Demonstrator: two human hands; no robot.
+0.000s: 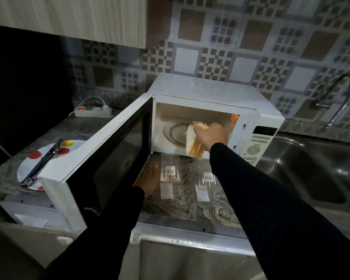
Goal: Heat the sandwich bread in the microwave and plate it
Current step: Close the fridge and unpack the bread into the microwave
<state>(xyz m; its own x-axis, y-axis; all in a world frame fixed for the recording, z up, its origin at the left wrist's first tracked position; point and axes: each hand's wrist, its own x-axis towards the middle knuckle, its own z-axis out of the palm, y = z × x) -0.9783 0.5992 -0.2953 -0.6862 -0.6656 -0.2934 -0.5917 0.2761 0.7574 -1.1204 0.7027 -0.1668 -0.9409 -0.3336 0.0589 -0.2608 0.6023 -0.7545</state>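
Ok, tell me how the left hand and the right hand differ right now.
The right hand reaches into the open microwave and grips the sandwich bread; the left hand holds nothing. The right hand is lit at the microwave's mouth; the left hand sits low in shadow beside the open door, fingers extended. Both wear black sleeves.

no legible txt | barcode stickers on 2 clear wrappers (pixel 170 171) (pixel 207 176) on counter – digits too blurred | microwave panel (pixel 259 141) btn labels unreadable, display dark | no brand seen
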